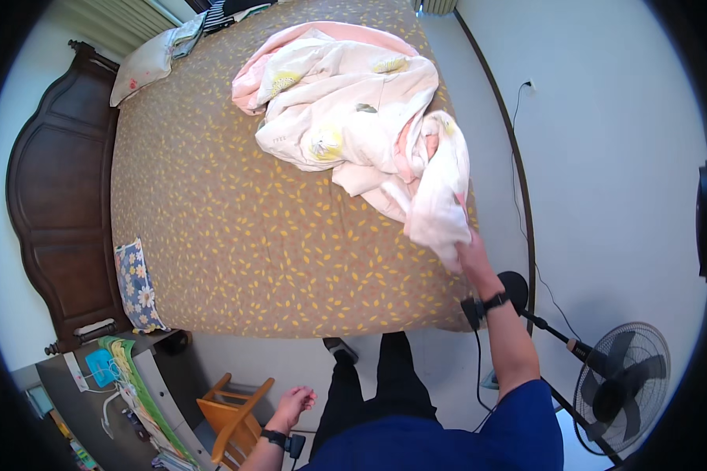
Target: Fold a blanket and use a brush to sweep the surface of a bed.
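From the head view, the right hand pinches a corner of the pale pink quilt bunched on the brown leaf-print bed, so a firm, level pull suits best, while the left hand hangs loosely spread, empty.

**Crumpled quilt on the bed's far corner**

A pale cream quilt with pink lining and faint yellow flower prints lies bunched in loose folds on the brown, leaf-patterned bedspread. One twisted end trails toward the bed's right edge, where the right hand grips it, lifted slightly.
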`<state>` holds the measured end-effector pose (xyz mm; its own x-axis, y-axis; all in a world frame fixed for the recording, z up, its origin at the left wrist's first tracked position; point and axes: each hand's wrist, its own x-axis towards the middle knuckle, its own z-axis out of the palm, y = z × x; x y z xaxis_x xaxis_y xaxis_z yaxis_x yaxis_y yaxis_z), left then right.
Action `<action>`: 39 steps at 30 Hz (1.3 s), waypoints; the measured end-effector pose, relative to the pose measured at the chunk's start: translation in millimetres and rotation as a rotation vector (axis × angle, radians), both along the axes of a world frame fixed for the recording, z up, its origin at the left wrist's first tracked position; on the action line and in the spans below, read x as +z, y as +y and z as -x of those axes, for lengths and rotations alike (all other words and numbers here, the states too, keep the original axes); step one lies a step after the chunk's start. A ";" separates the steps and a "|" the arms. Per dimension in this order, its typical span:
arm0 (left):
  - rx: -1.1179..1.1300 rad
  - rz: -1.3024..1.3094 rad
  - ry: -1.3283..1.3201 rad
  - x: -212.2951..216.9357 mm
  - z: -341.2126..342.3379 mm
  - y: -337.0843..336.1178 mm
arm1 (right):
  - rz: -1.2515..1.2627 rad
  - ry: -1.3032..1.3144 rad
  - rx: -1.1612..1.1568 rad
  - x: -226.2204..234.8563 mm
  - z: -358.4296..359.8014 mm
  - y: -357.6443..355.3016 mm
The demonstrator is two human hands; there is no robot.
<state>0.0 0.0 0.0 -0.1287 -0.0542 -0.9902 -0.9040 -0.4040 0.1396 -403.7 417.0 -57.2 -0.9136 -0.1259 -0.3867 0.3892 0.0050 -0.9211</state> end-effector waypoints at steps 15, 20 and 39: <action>-0.226 -0.741 0.551 99.1 60.2 -12.9 | 0.154 -0.091 0.671 148.9 -325.7 -198.1; -0.471 0.072 0.933 104.6 15.0 -43.9 | -0.281 0.214 1.027 157.1 -336.2 -267.0; -1.251 0.477 1.239 284.9 -19.7 -116.0 | -0.280 -0.244 0.274 166.5 -180.0 -277.4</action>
<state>19.7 -116.0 284.9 -0.8760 0.4225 -0.2327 0.0941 0.6229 0.7766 -223.7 139.6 109.3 -0.7393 -0.2097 -0.6399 0.5443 0.3735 -0.7512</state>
